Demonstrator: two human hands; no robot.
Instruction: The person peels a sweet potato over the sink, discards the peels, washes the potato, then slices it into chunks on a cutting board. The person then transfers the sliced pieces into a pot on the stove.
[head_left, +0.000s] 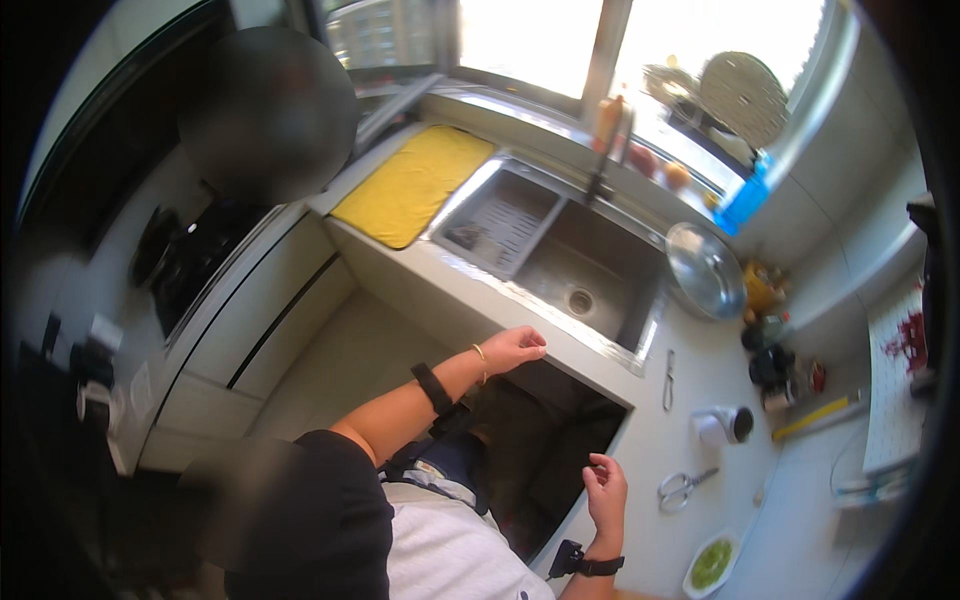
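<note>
My left hand (514, 349), with a bangle and a black strap on the arm, hovers by the front edge of the counter below the sink (581, 262). It holds nothing and its fingers are loosely curled. Farther right, my right hand (604, 487) is raised at the counter's edge, fingers bent and apart, with nothing in it. Beyond it on the counter lie scissors (679, 490) with metal handles. A white and dark cylindrical container (724, 427), a slim metal utensil (668, 381) and a white dish of chopped green food (711, 564) are also there.
A yellow cloth (420, 184) lies left of the double sink. A metal lid or basin (705, 270) stands at its right, near jars (771, 366) and a blue spray bottle (744, 196). The faucet (600, 169) rises behind the sink. A stove (202, 255) is at the left.
</note>
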